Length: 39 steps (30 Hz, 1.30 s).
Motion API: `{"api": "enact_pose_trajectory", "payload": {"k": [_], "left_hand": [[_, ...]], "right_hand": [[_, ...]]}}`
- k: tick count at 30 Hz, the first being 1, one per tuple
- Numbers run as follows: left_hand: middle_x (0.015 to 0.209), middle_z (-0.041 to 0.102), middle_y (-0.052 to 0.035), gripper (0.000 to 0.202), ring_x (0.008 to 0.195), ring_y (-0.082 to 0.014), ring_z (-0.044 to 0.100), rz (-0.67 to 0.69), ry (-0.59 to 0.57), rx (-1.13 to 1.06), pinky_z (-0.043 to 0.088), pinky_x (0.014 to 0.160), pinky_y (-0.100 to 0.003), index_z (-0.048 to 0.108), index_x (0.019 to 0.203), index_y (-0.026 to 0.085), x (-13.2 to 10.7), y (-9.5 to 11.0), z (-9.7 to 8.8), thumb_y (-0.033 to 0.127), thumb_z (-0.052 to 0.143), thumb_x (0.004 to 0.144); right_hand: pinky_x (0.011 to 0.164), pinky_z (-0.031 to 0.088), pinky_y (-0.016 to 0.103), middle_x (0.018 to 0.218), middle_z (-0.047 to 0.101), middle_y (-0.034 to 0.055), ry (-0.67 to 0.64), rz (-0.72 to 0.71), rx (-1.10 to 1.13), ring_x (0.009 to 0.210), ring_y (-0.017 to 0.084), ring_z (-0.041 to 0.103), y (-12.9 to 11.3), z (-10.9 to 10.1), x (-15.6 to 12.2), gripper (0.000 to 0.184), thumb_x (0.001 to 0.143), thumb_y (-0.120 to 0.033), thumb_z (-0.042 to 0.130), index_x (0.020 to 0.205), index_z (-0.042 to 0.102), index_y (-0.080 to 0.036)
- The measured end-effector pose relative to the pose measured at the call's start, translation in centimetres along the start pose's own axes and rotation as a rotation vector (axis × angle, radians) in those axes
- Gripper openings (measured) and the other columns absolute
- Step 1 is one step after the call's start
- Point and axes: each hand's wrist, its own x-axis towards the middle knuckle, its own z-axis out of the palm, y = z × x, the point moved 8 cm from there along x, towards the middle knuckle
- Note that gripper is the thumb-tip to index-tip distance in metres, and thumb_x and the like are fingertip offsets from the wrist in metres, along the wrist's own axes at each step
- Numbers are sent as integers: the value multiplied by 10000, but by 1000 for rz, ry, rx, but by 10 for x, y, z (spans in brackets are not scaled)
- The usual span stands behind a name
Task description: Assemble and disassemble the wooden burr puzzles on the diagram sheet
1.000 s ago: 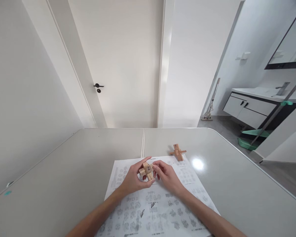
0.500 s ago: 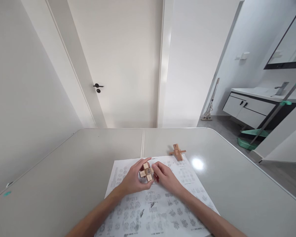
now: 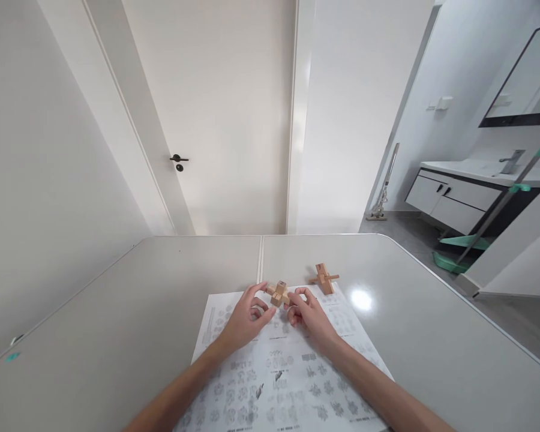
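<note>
A wooden burr puzzle (image 3: 279,294) made of interlocking blocks is held a little above the upper part of the printed sheet (image 3: 270,354). My right hand (image 3: 309,313) pinches its right end between thumb and fingers. Around its left side, my left hand (image 3: 247,318) is open, with thumb and index finger apart close to the blocks; whether a fingertip touches them I cannot tell. Beyond my right hand, a few joined wooden pieces (image 3: 324,279) form a cross at the sheet's upper right edge, a dark mark on one piece.
The pale table (image 3: 117,324) has a seam down its middle and a bright reflection at right. Behind it stands a white door (image 3: 225,120) with a black handle (image 3: 179,158). At right are a sink cabinet (image 3: 454,195), a mop (image 3: 389,180) and a green dustpan (image 3: 450,262).
The burr puzzle has turned and moved slightly up and right. My left fingers have loosened from around it, while my right hand has shifted a little right, still gripping it.
</note>
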Motion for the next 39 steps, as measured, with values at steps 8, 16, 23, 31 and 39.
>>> {"api": "enact_pose_trajectory", "payload": {"k": [8,16,23,31,39], "left_hand": [[1145,596,-75,431,627,-82,602,-45,-28,79,536,549,-227,495,1341,238,-1,-12,1,398,578,950],[1138,596,-70,388,621,-89,601,-47,-47,116,529,546,-234,534,1303,245,-2,-10,2,403,570,950],[1178,580,-69,334,665,-102,605,-25,-58,150,548,587,-250,555,1245,247,-1,-6,3,397,565,946],[1230,537,-65,262,775,-131,640,-3,-57,128,554,605,-252,595,1180,263,0,-7,4,379,572,945],[1219,550,-70,270,738,-128,627,-12,-54,119,532,602,-254,615,1171,262,0,-9,4,398,580,940]], "right_hand": [[456,416,237,767,632,-27,148,13,151,482,100,535,6,-23,8,378,798,-475,743,852,447,-246],[539,554,307,902,652,26,202,-35,120,618,163,644,-1,-30,7,385,823,-496,731,1040,514,-263],[604,556,308,1077,600,46,174,-190,-138,744,182,676,-20,-14,-4,494,819,-402,683,1257,489,-284],[671,517,322,787,699,21,52,-117,-320,687,193,640,-12,0,-7,320,797,-299,608,1103,583,-209],[603,556,326,1038,668,100,178,-215,-359,795,231,691,-13,-14,-1,311,770,-273,594,1073,594,-202]]}}
